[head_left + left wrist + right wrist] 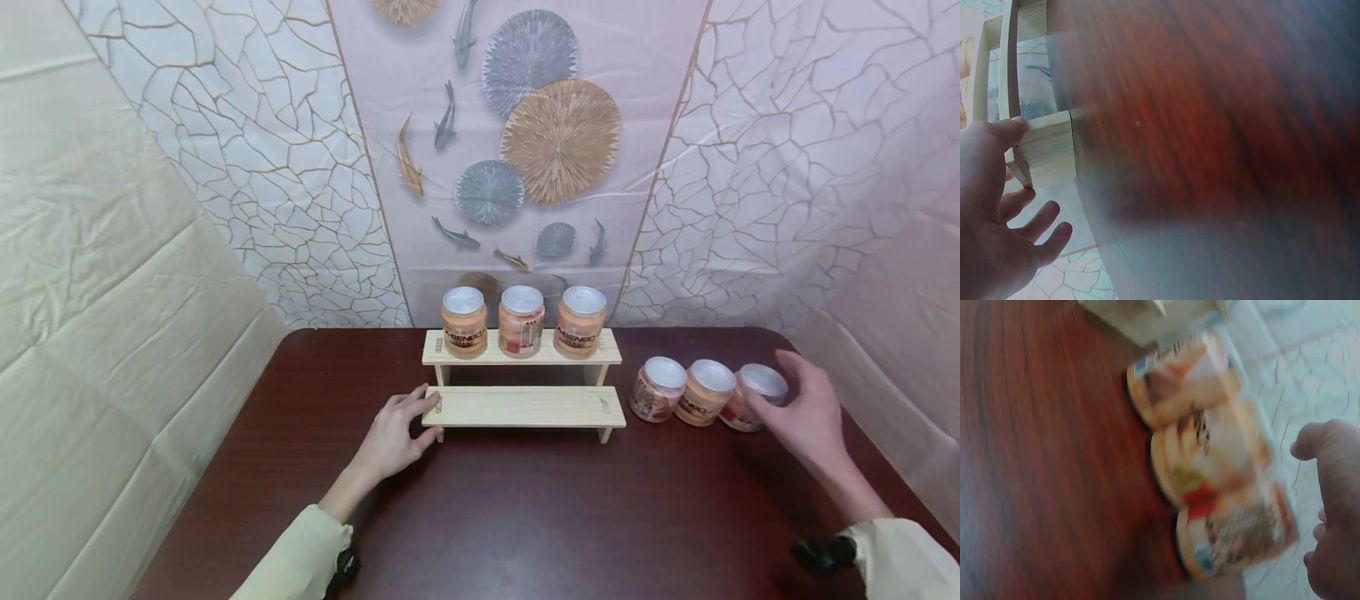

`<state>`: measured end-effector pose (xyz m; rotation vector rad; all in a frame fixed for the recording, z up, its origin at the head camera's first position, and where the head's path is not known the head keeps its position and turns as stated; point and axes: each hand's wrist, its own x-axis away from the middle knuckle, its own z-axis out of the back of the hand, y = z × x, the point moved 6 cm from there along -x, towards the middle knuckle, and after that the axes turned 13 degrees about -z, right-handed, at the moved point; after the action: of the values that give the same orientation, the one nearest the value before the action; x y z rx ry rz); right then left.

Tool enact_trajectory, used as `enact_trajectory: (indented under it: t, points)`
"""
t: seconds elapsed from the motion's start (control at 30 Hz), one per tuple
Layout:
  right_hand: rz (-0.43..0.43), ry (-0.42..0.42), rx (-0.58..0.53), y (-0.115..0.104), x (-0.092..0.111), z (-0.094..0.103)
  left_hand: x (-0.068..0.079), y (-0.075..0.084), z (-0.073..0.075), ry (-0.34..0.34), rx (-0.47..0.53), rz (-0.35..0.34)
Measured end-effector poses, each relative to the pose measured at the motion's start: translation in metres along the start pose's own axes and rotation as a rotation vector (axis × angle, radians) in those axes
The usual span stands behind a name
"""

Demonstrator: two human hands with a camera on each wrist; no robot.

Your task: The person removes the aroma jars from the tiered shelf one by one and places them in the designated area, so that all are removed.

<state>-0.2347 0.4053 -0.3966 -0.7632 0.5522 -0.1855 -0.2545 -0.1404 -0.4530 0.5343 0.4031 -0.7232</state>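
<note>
Left hand (390, 435), pale sleeve (298, 560): at the left end of the stand, thumb and forefinger pinching the end of its lower step, remaining fingers loosely bent. Wooden stand (517, 406), pale, one: two steps, the upper step (435, 350) at the rear bearing three jars, the lower step at the front. Left jar (464, 327) and right jar (580, 325) of the stand: orange, dark lettering outward, silvery lids. Middle jar (521, 325): same form, barcode panel outward. Dark red-brown bench (487, 517): beneath the stand. Printed hanging (420, 242), fish and round motifs: behind the stand. Near jar (656, 393), centre jar (703, 396) and far jar (738, 408): upright in a close row on the bench, right of the stand. Right hand (812, 414), pale sleeve (909, 560): farthest right of the stand, thumb and fingers spread about the far jar; contact cannot be told.
</note>
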Motion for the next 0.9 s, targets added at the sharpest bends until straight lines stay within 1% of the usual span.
enact_trajectory:
  t: [0.07, 0.17, 0.33, 0.47, 0.57, 0.7, 0.9]
  points:
    - [0.058, 0.039, -0.036, -0.017, 0.0, -0.001, -0.001, 0.0, 0.001, 0.002, 0.0, -0.003]
    - [0.105, 0.049, -0.067, -0.04, 0.003, -0.004, -0.001, 0.0, 0.0, 0.003, -0.004, -0.009]
    - [0.121, -0.004, -0.132, -0.07, 0.008, -0.015, -0.001, 0.0, 0.0, 0.011, -0.01, -0.021]
    - [0.131, -0.062, -0.218, -0.088, 0.008, -0.029, 0.0, 0.0, 0.0, 0.013, -0.008, -0.027]
    - [0.15, -0.097, -0.281, -0.097, 0.007, -0.041, 0.0, 0.0, 0.001, 0.011, -0.003, -0.026]
    - [0.162, -0.127, -0.317, -0.112, 0.008, -0.054, -0.001, -0.001, 0.001, 0.013, -0.007, -0.028]
    - [0.157, -0.181, -0.35, -0.133, 0.009, -0.071, 0.0, -0.001, 0.0, 0.007, -0.008, -0.026]
